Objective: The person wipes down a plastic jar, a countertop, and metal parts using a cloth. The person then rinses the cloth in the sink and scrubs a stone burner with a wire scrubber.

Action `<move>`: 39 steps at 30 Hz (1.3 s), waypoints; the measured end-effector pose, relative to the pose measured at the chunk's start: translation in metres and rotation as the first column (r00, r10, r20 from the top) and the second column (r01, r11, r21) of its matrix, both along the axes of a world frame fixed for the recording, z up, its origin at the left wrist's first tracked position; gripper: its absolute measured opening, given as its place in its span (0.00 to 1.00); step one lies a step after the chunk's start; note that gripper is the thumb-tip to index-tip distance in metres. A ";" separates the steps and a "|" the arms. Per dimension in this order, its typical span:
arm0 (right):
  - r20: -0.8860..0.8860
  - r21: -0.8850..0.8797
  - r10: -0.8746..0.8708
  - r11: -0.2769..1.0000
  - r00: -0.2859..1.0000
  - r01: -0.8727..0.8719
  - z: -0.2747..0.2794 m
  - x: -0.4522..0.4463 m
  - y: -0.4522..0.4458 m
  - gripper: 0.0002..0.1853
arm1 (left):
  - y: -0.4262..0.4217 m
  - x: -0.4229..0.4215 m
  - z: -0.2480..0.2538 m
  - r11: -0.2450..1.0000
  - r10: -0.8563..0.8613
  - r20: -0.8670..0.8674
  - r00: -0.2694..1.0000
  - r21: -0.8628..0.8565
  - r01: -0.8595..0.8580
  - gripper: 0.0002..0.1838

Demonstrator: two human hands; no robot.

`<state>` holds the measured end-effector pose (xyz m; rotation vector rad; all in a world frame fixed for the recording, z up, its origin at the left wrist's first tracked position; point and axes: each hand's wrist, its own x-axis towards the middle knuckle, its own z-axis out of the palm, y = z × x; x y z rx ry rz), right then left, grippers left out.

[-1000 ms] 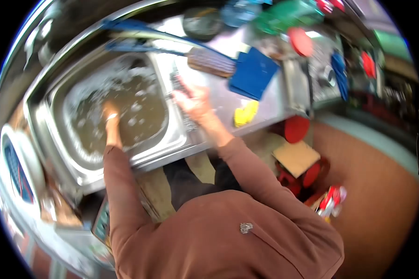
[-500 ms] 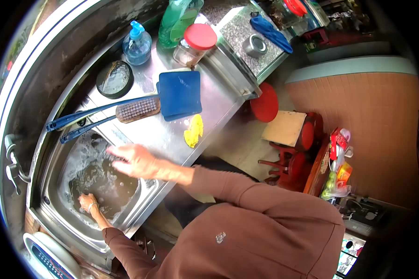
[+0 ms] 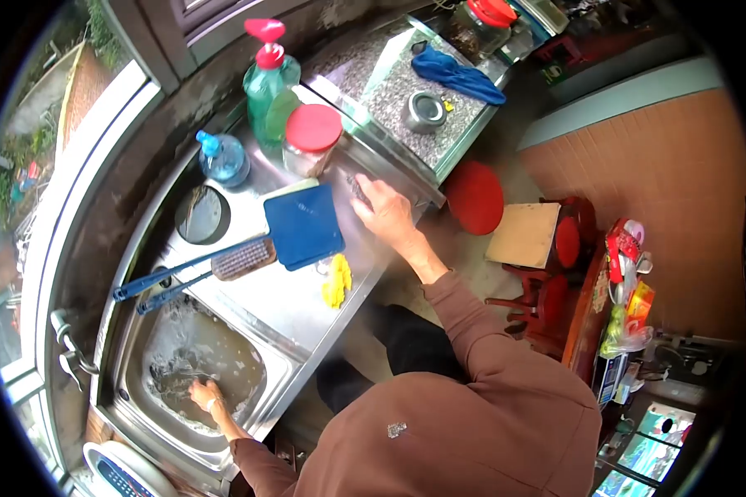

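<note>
My left hand (image 3: 205, 396) is down in the cloudy, foamy water of the steel sink (image 3: 283, 369). Its fingertips are partly under the surface, so whatever they touch is hidden. Over the far right part of the steel counter, my right hand (image 3: 387, 215) pinches a small grey scrubber (image 3: 357, 190) that looks like steel wool. Just left of this hand are two blue fly swatters (image 3: 305, 228), their handles reaching over the sink's edge. A scrubbing brush (image 3: 244, 258) lies by them, bristles up. A crumpled yellow cloth or sponge (image 3: 336, 282) rests near the counter's front edge.
Behind stand a red-lidded jar (image 3: 313, 132), a green pump bottle (image 3: 269, 91) and a blue pump bottle (image 3: 224, 160). A round dark dish (image 3: 202, 215) sits beside them. The faucet (image 3: 75, 352) is at the sink's left. Red stools (image 3: 475, 197) stand on the floor.
My right hand has moved from above the sink to the counter's far right and now pinches the grey scrubber. My left hand stays in the water. The view has shifted.
</note>
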<state>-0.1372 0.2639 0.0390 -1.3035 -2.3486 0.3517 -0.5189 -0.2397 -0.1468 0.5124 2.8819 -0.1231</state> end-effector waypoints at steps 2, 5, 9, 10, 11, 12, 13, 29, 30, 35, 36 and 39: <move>0.060 0.042 0.008 0.999 0.998 -0.010 0.009 0.010 0.004 0.27 | 0.007 0.020 0.007 1.000 0.026 0.123 0.992 -0.012 -0.025 0.17; -0.229 0.400 0.058 0.916 0.972 0.039 0.055 0.029 0.036 0.19 | 0.003 0.050 0.016 0.995 0.013 0.217 0.976 0.093 -0.034 0.14; -0.194 0.415 -0.207 0.868 0.959 0.271 0.054 0.098 0.160 0.20 | 0.002 0.085 0.037 0.976 0.044 0.317 0.948 0.191 -0.109 0.17; -0.134 0.444 -0.212 0.861 0.968 0.250 0.044 0.116 0.201 0.21 | 0.002 0.089 0.042 0.972 0.037 0.295 0.955 0.210 -0.102 0.17; -0.017 0.360 -0.267 0.897 0.963 0.255 0.038 0.131 0.234 0.22 | 0.006 0.098 0.053 0.969 0.032 0.275 0.961 0.228 -0.098 0.17; 0.143 0.279 -0.324 0.920 0.935 0.276 0.042 0.138 0.257 0.25 | 0.009 0.106 0.060 0.964 0.031 0.255 0.966 0.246 -0.096 0.17; 0.207 0.349 -0.305 0.911 0.930 0.221 0.022 0.152 0.291 0.30 | 0.003 0.108 0.058 0.969 -0.055 0.209 0.976 0.246 0.002 0.17; 0.157 0.419 -0.356 0.869 0.921 0.265 0.010 0.295 0.388 0.20 | 0.010 0.149 0.087 0.976 -0.024 0.227 0.973 0.214 -0.026 0.16; 0.176 0.553 -0.280 0.822 0.944 0.141 0.010 0.318 0.399 0.16 | 0.012 0.156 0.089 0.953 -0.033 0.155 0.987 0.302 -0.015 0.16; -0.733 -0.268 -0.357 0.934 0.579 0.236 0.151 0.198 0.228 0.22 | 0.014 0.166 0.079 0.980 0.014 0.051 0.999 0.200 -0.024 0.16; -0.759 -0.300 -0.313 0.946 0.571 0.120 0.166 0.188 0.208 0.23 | 0.017 0.167 0.083 0.983 0.029 0.059 0.998 0.181 -0.039 0.15; -0.805 -0.285 -0.099 0.929 0.586 -0.236 0.191 0.136 0.142 0.26 | 0.019 0.169 0.084 0.985 0.028 0.056 0.998 0.168 -0.037 0.14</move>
